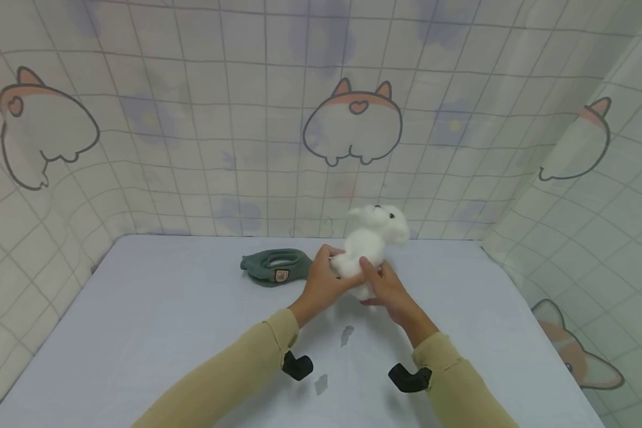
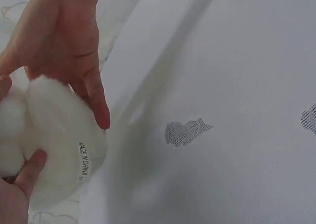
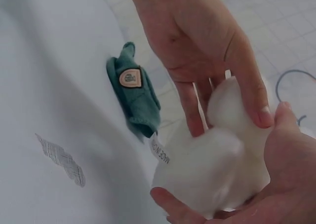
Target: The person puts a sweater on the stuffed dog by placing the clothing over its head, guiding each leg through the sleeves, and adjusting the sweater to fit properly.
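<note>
A white plush toy dog (image 1: 368, 246) with dark eyes is held up over the table in both hands, its head leaning to the right. My left hand (image 1: 326, 280) grips it from the left, thumb across its lower body. From the right, my right hand (image 1: 392, 292) holds the body, its thumb on the front. A white label (image 2: 84, 160) printed MADE IN CHINA shows on the plush in the left wrist view. Left of the hands lies a small green cloth garment (image 1: 261, 274) with a crest patch (image 1: 282, 276) and an opening on top.
The white tabletop (image 1: 155, 321) carries two grey patches (image 1: 346, 336) in front of the hands. A grid-patterned curtain (image 1: 267, 196) with cartoon corgis hangs behind and along both sides. Black wrist mounts (image 1: 409, 378) stick out from the beige sleeves (image 1: 235, 374).
</note>
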### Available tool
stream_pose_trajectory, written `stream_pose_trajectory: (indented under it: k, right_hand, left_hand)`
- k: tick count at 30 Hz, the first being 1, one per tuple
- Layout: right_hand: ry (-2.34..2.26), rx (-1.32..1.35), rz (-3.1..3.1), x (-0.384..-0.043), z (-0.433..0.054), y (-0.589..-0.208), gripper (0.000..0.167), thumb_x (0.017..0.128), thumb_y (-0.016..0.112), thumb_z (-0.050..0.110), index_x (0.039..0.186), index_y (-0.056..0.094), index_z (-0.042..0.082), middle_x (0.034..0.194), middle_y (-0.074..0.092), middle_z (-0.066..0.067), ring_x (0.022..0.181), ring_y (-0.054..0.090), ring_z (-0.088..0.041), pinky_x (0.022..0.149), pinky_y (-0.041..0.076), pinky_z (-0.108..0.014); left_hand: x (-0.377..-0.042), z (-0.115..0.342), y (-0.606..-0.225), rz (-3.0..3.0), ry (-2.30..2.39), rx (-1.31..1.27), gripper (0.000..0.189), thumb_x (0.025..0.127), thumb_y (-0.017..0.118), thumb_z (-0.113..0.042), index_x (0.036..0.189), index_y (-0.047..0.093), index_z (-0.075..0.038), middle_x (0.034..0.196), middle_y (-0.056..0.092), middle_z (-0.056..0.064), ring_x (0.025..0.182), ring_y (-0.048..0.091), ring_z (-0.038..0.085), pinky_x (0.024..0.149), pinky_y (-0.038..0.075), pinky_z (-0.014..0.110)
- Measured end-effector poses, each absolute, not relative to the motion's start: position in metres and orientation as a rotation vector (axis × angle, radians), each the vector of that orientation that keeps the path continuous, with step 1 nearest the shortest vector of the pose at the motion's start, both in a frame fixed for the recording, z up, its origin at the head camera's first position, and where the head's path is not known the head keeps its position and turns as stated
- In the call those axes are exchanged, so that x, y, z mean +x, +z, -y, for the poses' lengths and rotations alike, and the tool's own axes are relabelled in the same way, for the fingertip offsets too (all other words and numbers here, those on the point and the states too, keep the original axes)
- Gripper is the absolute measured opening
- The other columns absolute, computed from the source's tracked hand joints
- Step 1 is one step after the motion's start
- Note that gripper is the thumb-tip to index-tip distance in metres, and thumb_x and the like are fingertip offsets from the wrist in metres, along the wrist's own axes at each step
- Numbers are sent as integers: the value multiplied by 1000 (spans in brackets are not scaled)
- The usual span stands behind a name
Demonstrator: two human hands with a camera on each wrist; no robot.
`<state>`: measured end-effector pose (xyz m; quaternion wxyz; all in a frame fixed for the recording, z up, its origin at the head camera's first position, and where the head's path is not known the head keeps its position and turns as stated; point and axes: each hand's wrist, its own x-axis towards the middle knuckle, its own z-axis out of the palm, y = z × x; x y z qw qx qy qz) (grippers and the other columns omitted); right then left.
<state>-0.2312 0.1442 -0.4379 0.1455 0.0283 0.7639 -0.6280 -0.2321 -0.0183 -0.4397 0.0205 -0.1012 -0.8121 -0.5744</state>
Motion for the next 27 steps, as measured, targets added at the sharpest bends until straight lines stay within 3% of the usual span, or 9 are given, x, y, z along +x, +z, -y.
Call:
stream_pose_trajectory:
  k: [5, 11, 20, 23, 27]
  right_hand:
    - [-1871, 145, -2202, -231, -141, -437, 80, 90, 52, 64, 147, 26, 14, 141, 44, -17, 121, 53, -37, 79, 59, -43]
    - [-1934, 221, -2223, -232, -142, -437, 67, 93, 58, 46, 144, 30, 12, 135, 48, -15, 106, 60, -29, 74, 59, -38]
    - [-1870, 355, -2358, -234, -151, -438, 61, 90, 61, 43, 141, 39, 16, 128, 53, -9, 101, 55, -21, 70, 49, -27]
    - [-1857, 357, -2371, -234, -153, -437, 60, 91, 61, 41, 142, 39, 17, 129, 53, -9, 101, 54, -21, 70, 48, -26]
    - [-1867, 306, -2374, -233, -156, -437, 58, 91, 61, 36, 142, 40, 16, 128, 54, -12, 97, 55, -19, 71, 49, -25]
  left_hand:
    - [-232, 23, -442, 2535, -1860, -431, 70, 72, 84, -42, 122, 44, -14, 126, 52, 5, 109, 58, 20, 87, 55, 33]
    - [-233, 29, -445, 2517, -1949, -511, 65, 75, 83, -37, 125, 47, -16, 129, 52, 4, 113, 57, 18, 89, 54, 30]
    - [-236, 32, -442, 2556, -1738, -597, 43, 87, 71, -37, 124, 58, -19, 124, 59, -2, 111, 56, 14, 82, 52, 25]
    - [-239, 35, -440, 2543, -1627, -603, 35, 89, 69, -37, 120, 61, -23, 126, 57, -3, 110, 55, 15, 81, 51, 29]
    - [-243, 39, -437, 2538, -1621, -579, 36, 90, 66, -41, 123, 60, -27, 131, 53, -1, 116, 50, 20, 90, 49, 40]
